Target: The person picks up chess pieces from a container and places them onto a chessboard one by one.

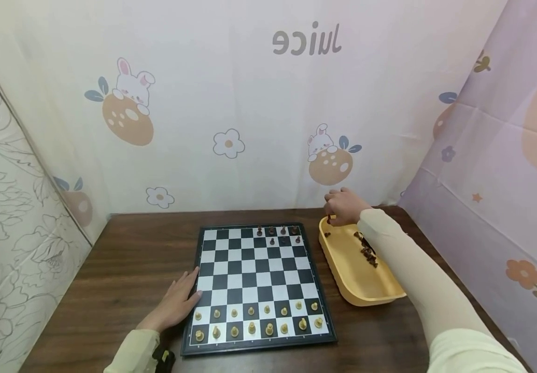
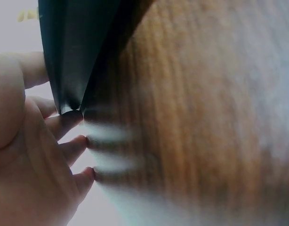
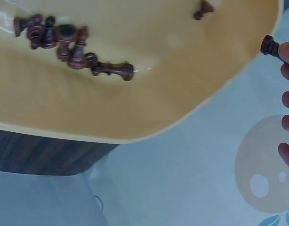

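Observation:
Over the far end of the yellow tray (image 1: 350, 264), my right hand (image 1: 345, 207) pinches a dark brown chess piece (image 3: 270, 46) between thumb and finger. My left hand (image 1: 175, 303) rests at the left edge of the chessboard (image 1: 250, 266), its fingers extended and touching the frame. Gold-coloured chess pieces (image 1: 252, 327) stand in two rows along the near side of the board. Several dark pieces (image 1: 259, 231) stand at its far right corner. Inside the tray, more dark pieces (image 3: 76, 55) lie in a heap, and a single small piece (image 3: 203, 9) lies apart.
The board and tray are on a dark wooden table (image 1: 133, 248), with the tray to the right of the board. A printed curtain (image 1: 250, 103) hangs behind the table, and another (image 1: 497, 207) closes off the right side.

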Motion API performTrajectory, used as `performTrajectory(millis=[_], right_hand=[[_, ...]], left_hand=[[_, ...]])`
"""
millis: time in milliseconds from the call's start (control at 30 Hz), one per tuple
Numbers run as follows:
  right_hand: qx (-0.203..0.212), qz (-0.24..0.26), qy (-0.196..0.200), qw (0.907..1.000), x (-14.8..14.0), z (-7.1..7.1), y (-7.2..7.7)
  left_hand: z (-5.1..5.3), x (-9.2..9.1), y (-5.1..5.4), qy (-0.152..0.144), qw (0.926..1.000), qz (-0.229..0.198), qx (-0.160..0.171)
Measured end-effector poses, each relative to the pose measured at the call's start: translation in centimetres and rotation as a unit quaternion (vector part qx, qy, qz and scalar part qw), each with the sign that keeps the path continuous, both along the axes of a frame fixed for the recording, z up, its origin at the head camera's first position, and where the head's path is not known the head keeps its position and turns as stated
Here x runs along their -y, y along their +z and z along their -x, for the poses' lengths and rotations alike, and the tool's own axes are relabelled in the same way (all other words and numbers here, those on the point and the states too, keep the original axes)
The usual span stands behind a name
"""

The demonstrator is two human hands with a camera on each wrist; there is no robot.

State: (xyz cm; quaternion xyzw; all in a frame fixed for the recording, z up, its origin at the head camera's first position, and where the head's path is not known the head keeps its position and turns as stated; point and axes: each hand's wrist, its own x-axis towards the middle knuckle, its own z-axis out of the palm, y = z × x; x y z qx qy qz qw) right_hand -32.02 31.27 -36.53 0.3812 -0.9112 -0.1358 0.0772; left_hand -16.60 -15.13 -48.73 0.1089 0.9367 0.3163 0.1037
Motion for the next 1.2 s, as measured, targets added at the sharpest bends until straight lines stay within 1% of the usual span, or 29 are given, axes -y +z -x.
performTrajectory(millis=[133,267,367,467,667,767,967,1033,1200], right_hand=[[-0.003,-0.007,-0.013,0.9999,1.1,0.3,0.7],[-0.007,-0.010,-0.032,0.9994,2.5,0.5,1.2],[-0.002,-0.007,-0.046,0.9989,3.8,0.8,1.2],[0.008,0.002,-0.052,0.9986,5.3,0.9,1.3],[0.015,0.010,-0.060,0.9980,8.2,1.1,1.5],[0.018,0.014,-0.063,0.9978,9.6,1.1,1.6],[0.022,0.029,-0.055,0.9978,11.4,1.2,1.6],[0.018,0.026,-0.054,0.9981,11.9,1.4,1.3],[0.029,0.018,-0.041,0.9986,13.3,1.6,0.4]], left_hand=[[-0.1,0.0,0.1,-0.001,1.0000,-0.005,-0.002],[-0.2,0.0,0.1,-0.003,1.0000,-0.005,-0.004],[-0.1,0.0,0.0,-0.004,1.0000,-0.004,-0.007],[-0.1,0.1,-0.1,-0.004,0.9999,-0.005,-0.009],[-0.1,0.0,0.0,-0.007,0.9999,-0.006,-0.012],[-0.1,0.0,0.1,-0.007,0.9999,-0.004,-0.010],[0.0,0.0,0.3,-0.008,0.9999,-0.003,-0.007],[0.0,0.0,0.2,-0.008,0.9999,-0.004,-0.005],[-0.1,0.1,0.0,-0.008,0.9999,-0.006,-0.004]])
